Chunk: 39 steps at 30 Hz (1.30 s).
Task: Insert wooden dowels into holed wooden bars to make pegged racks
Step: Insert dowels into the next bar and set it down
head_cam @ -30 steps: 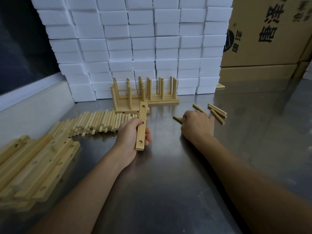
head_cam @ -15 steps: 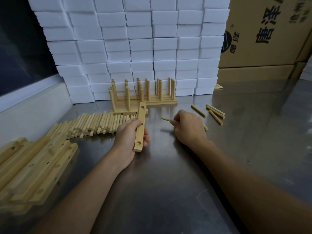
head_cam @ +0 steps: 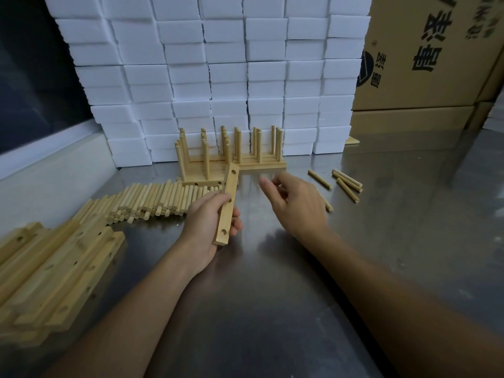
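Observation:
My left hand (head_cam: pixel 206 223) grips a holed wooden bar (head_cam: pixel 230 199) around its middle, tilted with its far end up and no dowels in its holes. My right hand (head_cam: pixel 297 205) hovers just right of the bar's far end. Its fingers are curled and motion-blurred around a dowel that is mostly hidden. A pile of dowels (head_cam: pixel 152 197) lies left of the bar. Several loose dowels (head_cam: pixel 347 184) lie to the right, and one dowel (head_cam: pixel 328 206) pokes out from behind my right hand.
Finished pegged racks (head_cam: pixel 256 163) stand behind the hands against a wall of white foam blocks (head_cam: pixel 218 77). A stack of holed bars (head_cam: pixel 54 268) lies at the near left. Cardboard boxes (head_cam: pixel 422 64) stand at the back right on the steel table (head_cam: pixel 272 309).
My right hand picked a dowel from the table on the right and moved left and up towards the bar. My left hand kept holding the bar almost still.

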Motion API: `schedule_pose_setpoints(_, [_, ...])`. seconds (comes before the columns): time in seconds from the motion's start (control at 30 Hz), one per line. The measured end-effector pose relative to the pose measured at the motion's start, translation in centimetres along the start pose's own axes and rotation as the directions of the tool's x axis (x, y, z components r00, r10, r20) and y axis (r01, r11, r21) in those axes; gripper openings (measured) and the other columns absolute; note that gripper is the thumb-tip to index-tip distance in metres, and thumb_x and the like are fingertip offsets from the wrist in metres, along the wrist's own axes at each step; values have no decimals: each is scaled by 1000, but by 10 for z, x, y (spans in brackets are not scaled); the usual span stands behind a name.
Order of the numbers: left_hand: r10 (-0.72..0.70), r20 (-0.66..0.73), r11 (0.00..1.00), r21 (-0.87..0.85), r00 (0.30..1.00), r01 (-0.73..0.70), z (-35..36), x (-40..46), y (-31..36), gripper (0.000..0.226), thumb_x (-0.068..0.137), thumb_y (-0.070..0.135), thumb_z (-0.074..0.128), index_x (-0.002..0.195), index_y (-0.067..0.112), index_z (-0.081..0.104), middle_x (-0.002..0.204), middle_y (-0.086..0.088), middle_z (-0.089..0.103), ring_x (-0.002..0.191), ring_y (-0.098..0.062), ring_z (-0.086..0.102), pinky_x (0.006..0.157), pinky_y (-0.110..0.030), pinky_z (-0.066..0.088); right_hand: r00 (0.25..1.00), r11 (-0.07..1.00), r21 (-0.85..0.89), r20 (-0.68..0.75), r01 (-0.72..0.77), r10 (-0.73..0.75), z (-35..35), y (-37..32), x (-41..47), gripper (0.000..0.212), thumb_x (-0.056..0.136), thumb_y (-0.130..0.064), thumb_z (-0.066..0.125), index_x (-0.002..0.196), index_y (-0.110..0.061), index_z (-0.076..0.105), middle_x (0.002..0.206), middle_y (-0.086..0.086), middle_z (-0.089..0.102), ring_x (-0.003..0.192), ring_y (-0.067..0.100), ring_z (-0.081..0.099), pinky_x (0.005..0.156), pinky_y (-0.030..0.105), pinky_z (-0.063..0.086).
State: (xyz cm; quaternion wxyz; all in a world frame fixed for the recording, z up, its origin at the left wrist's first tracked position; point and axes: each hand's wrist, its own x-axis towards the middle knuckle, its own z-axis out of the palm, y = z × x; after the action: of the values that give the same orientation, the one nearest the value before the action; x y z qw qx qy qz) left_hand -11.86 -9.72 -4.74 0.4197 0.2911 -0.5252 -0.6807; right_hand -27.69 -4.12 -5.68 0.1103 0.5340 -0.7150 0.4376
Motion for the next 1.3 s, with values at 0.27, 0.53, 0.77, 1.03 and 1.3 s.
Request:
schedule_pose_setpoints(0.27, [34,73,999,23,997,-35,-5,4,-5,16,99,14,54,107,11,67,66,-8,53,49,-20,49,42,-27,36,985,980,113,-72,164,-157,1,-9,-1,21,100,-25,55,104,-9,69,92,1,63,75,12,55,67,35,50])
schedule_pose_setpoints(0.53, [59,164,997,49,985,-68,-9,6,-8,33,96,14,60,127,23,66,70,-5,55,49,-18,48,39,-24,37,964,959,114,-86,261,-252,1,-15,-5,25,100,-17,56,117,-4,69,107,9,67,89,20,63,75,38,53])
schedule_pose_setpoints(0.77, [139,108,958,238,984,-162,-3,3,-12,44,97,11,61,137,29,58,63,-3,51,46,-16,44,39,-24,35,956,960,-5,-89,279,-279,-1,-14,-6,24,100,-19,56,113,-7,72,92,9,65,72,22,59,60,43,51])
schedule_pose_setpoints(1.03, [287,129,817,484,949,-313,3,0,-15,47,94,12,63,138,28,57,65,25,30,48,-10,40,51,-32,37,943,948,-124,-122,294,-309,-3,-16,-8,19,97,-16,61,110,-8,73,85,8,64,61,22,55,48,39,48])
schedule_pose_setpoints(1.3, [383,218,629,650,898,-426,-8,3,-17,50,93,12,61,134,41,56,70,-2,63,51,-4,38,48,-20,34,997,965,257,70,-55,39,3,-9,-4,20,99,-15,55,94,-12,75,59,-23,51,58,-10,53,54,8,34])
